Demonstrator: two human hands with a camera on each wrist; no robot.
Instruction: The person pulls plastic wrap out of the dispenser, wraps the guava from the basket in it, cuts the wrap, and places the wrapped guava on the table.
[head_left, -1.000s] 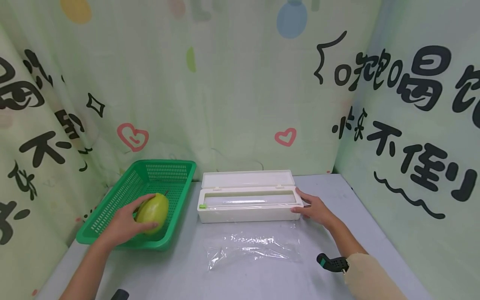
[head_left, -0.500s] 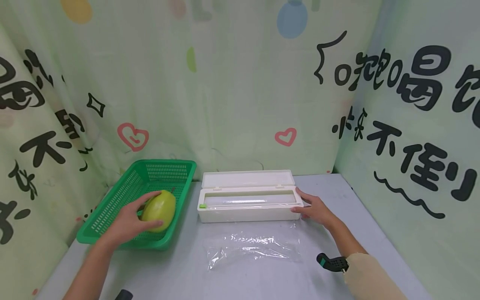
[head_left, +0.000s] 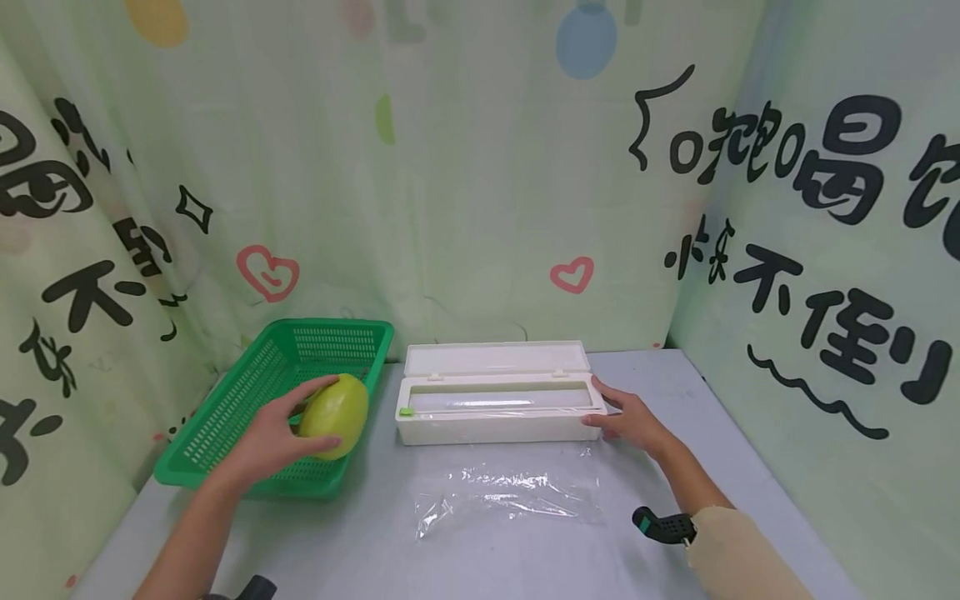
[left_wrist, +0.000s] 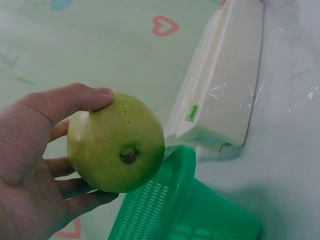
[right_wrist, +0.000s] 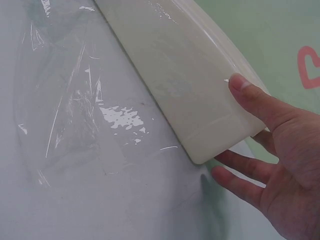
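My left hand [head_left: 272, 439] holds a yellow-green pear [head_left: 335, 417] above the right side of a green plastic basket [head_left: 187, 467]. Thumb and fingers curl around the fruit, whose dark blossom end faces the camera in the left wrist view. A white cling film dispenser [head_left: 487, 430] stands on the table with its lid up at the back. My right hand [head_left: 633, 423] grips the dispenser's right end; in the right wrist view the thumb lies on its wall and other fingers are at the end. A sheet of clear film [head_left: 510, 496] spreads from the dispenser's front over the table.
A small green piece [head_left: 406, 412] sits at the dispenser's left front edge. The white-covered table [head_left: 360, 550] meets printed curtains [head_left: 465, 208] at the back and sides. The basket stands left of the dispenser, with a narrow gap between them.
My left hand has carried the pear rightward, from over the basket's middle toward its right rim. The right hand, dispenser and film stay as they were.
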